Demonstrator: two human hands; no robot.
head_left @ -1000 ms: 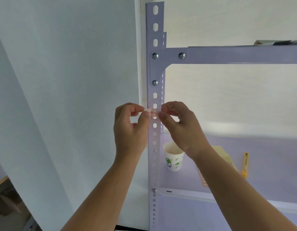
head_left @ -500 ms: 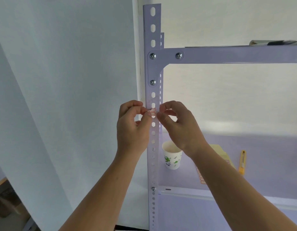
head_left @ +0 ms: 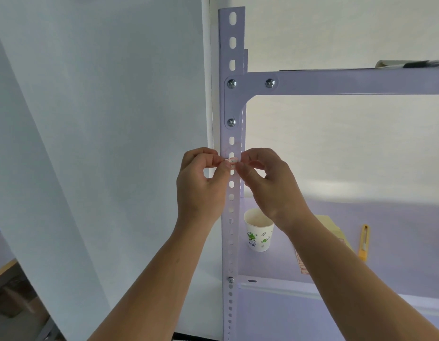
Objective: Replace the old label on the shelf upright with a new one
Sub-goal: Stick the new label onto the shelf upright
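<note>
A pale lilac perforated shelf upright point(head_left: 231, 107) runs top to bottom in the middle of the view. A small white label with red lines point(head_left: 233, 163) lies across the upright at chest height. My left hand point(head_left: 201, 185) pinches the label's left end between thumb and forefinger. My right hand point(head_left: 265, 183) pinches its right end the same way. Both hands are raised in front of the upright, and their fingertips hide the label's ends.
A paper cup with green print point(head_left: 259, 230) stands on the lower shelf point(head_left: 386, 242) just right of the upright. Behind my right forearm lies a yellowish sheet of labels point(head_left: 331, 230), and a yellow utility knife point(head_left: 364, 242) farther right. A white panel point(head_left: 90, 143) fills the left.
Both hands stay pinched on the label at the same hole of the upright. Their fingertips shift slightly closer over it, then part a little. My view drifts slightly.
</note>
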